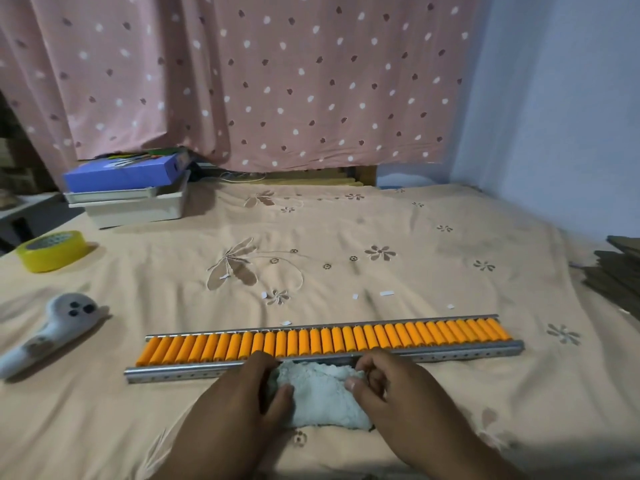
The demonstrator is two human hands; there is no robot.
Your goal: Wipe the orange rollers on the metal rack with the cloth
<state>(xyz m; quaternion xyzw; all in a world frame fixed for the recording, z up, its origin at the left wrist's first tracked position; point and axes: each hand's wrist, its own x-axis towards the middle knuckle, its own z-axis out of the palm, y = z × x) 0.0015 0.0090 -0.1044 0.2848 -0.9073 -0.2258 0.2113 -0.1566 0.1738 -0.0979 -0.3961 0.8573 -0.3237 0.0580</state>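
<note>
A long metal rack (450, 355) lies across the peach bedsheet, holding a row of several orange rollers (322, 341). Just in front of its middle lies a pale grey-white cloth (322, 396), bunched on the sheet against the rack's near rail. My left hand (242, 400) grips the cloth's left edge with thumb on top. My right hand (391, 386) pinches its right edge, fingers curled near the rail. The cloth rests below the rollers and does not touch them.
A grey-white handheld controller (52, 327) lies at the left, a yellow tape roll (52, 249) behind it. A blue box on stacked white trays (131, 199) stands at the back left. Dark flat pieces (616, 268) are stacked at the right edge. A dotted pink curtain hangs behind.
</note>
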